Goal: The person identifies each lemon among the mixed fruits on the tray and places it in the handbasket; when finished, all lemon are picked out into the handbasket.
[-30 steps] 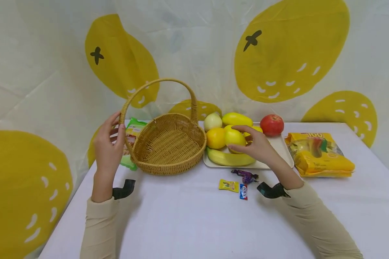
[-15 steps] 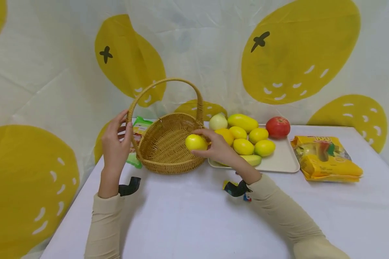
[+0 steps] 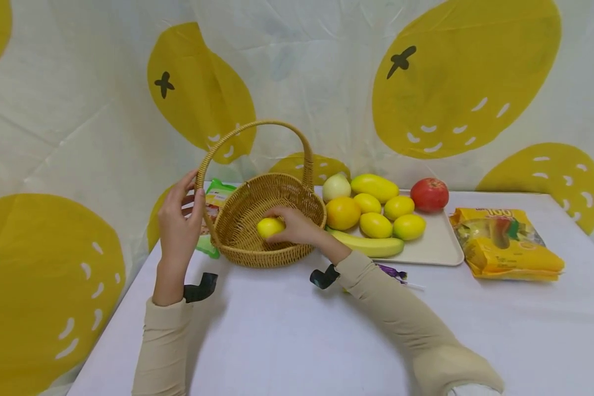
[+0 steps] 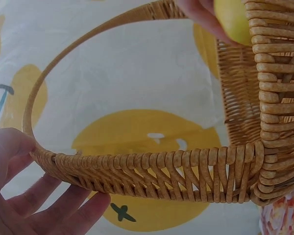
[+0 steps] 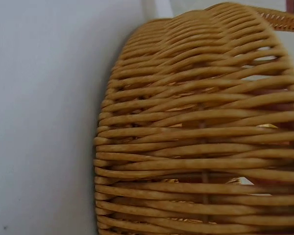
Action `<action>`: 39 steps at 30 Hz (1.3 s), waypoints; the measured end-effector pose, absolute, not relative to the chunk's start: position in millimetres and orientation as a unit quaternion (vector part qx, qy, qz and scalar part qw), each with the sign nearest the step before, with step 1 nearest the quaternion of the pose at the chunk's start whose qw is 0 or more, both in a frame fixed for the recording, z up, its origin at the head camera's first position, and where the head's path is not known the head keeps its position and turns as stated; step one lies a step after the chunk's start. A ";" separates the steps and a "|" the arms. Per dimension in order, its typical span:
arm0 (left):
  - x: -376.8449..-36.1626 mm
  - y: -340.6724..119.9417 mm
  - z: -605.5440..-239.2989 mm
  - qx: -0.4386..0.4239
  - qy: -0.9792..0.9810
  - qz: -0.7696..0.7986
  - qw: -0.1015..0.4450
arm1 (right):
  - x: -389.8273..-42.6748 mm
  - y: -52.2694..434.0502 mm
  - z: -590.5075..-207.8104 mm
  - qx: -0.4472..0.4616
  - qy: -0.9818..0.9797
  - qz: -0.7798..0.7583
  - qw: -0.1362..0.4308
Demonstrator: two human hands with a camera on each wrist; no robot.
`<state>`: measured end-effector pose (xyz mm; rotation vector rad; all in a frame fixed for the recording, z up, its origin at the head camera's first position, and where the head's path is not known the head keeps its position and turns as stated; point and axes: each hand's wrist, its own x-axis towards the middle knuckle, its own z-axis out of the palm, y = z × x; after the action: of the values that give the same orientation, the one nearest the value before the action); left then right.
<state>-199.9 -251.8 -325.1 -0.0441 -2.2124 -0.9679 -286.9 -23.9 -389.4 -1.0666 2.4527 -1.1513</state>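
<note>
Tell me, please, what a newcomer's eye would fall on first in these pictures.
Probably the huge yellow fruits printed on the white backdrop behind the table. Next would come the wicker basket left of the tray, its arched handle in the left hand, with a lemon in the right hand inside it. The red fruit at the tray's far right corner also stands out.
</note>
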 end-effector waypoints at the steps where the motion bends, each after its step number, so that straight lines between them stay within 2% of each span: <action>1: -199.6 -251.7 -325.3 -0.018 -0.857 -0.375 0.353 | -287.9 -25.5 -391.0 -0.365 0.840 -0.382 0.124; 7: -198.3 -252.3 -324.8 -0.021 -0.854 -0.382 0.353 | -290.2 -28.1 -391.9 -0.366 0.849 -0.342 0.167; 25: -197.7 -253.8 -325.8 -0.028 -0.856 -0.375 0.355 | -287.2 -22.1 -386.8 -0.387 0.841 -0.320 0.202; 39: -198.2 -254.9 -324.2 -0.028 -0.859 -0.374 0.348 | -271.9 16.0 -365.1 -0.404 0.827 -0.354 0.163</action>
<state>-198.2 -254.9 -324.2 -0.0725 -2.2273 -0.9700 -271.9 16.0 -365.1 -1.1526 2.3596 -1.0105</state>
